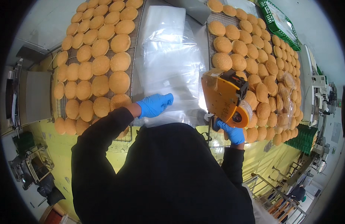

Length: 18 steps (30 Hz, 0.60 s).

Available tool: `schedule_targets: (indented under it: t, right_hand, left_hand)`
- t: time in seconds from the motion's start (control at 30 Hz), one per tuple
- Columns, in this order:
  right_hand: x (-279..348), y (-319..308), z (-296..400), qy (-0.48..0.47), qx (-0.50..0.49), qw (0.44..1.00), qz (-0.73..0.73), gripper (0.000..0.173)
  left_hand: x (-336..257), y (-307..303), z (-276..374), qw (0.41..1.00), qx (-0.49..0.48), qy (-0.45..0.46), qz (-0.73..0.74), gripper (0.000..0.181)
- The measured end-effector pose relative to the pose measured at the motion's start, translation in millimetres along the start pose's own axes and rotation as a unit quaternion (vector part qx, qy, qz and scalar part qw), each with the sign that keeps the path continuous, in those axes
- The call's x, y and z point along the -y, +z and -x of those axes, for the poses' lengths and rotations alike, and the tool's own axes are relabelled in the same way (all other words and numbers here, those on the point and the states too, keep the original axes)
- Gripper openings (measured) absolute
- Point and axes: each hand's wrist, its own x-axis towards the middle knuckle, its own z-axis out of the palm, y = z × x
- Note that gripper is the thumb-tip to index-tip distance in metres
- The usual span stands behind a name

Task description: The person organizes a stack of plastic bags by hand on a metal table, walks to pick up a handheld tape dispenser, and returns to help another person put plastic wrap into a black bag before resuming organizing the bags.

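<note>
My left hand point(155, 105), in a blue glove, rests over a stack of clear plastic bags point(169, 67), fingers curled. Whether it pinches the film is hard to tell. My right hand point(232, 133), gloved in blue too, grips a yellow hand-held tape or label dispenser point(221, 99) from below. The dispenser has a black head, a pale roll at its lower right and handwriting on its side plate. It stands out over the right-hand wire rack, hiding some round buns point(251, 100). The lower part of its grip is partly hidden by my fingers.
Buns point(101, 65) cover a wire rack point(131, 58) to the left. Further right, a bagged group of buns point(287, 100) lies on other buns. A green crate point(281, 22) is at the back right; stacked green crates point(301, 137) stand beyond the right edge.
</note>
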Motion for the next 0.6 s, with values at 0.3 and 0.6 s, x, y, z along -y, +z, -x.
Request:
schedule_targets:
  t: [0.3, 0.6]
  right_hand:
    - [10, 46, -19, 0.032, 0.086, 0.994, -0.060, 0.042]
    - [19, 73, -18, 0.041, 0.116, 0.989, -0.086, 0.044]
  left_hand:
    - [-11, 32, 7, 0.994, -0.045, -0.101, 0.002, 0.031]
    - [3, 36, 10, 0.983, -0.162, -0.057, 0.073, 0.024]
